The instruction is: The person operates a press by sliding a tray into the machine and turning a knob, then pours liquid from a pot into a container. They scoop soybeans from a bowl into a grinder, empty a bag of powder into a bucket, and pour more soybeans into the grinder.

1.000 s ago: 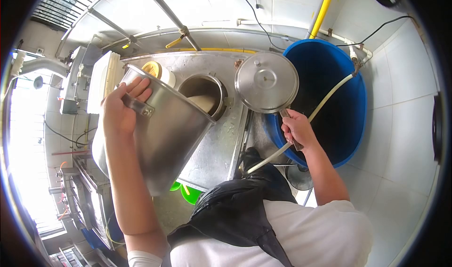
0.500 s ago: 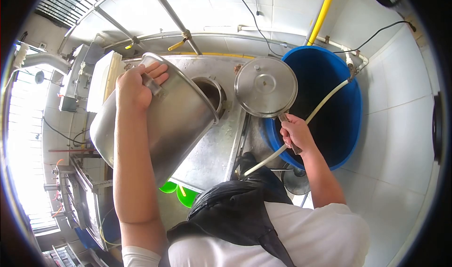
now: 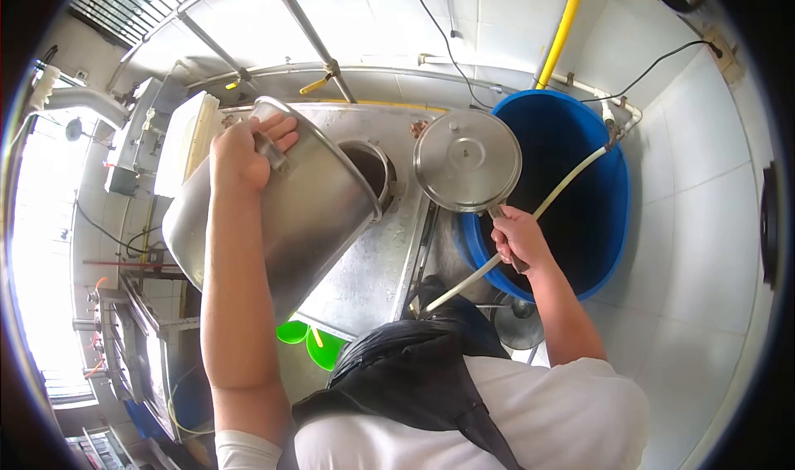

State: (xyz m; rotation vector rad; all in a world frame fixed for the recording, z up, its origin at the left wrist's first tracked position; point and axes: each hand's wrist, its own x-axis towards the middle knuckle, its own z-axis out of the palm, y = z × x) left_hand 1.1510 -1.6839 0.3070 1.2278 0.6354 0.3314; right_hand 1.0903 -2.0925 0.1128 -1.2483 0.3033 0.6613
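Note:
A large metal pot (image 3: 298, 188) leans on its side, its mouth facing up and right. My left hand (image 3: 247, 154) is hooked round the pot's side handle (image 3: 270, 151), palm turned up. My right hand (image 3: 517, 238) is closed round the dark handle (image 3: 520, 263) of a round metal lid (image 3: 468, 159). This lid has a small knob and a raised ring at its centre, and it overlaps the left edge of a blue barrel (image 3: 625, 213). Just past the pot's rim, a round burner opening (image 3: 368, 168) shows in the metal worktop (image 3: 356, 284).
A pale hose (image 3: 571, 174) crosses the barrel, its low end near my legs. Green basins (image 3: 325, 352) lie below the worktop edge. Metal pipes with yellow valve handles (image 3: 315, 86) run along the tiled wall. A white container (image 3: 186, 143) stands behind the pot.
The view has shifted slightly. Both hands keep their grips, and the pot and lid stay almost where they were.

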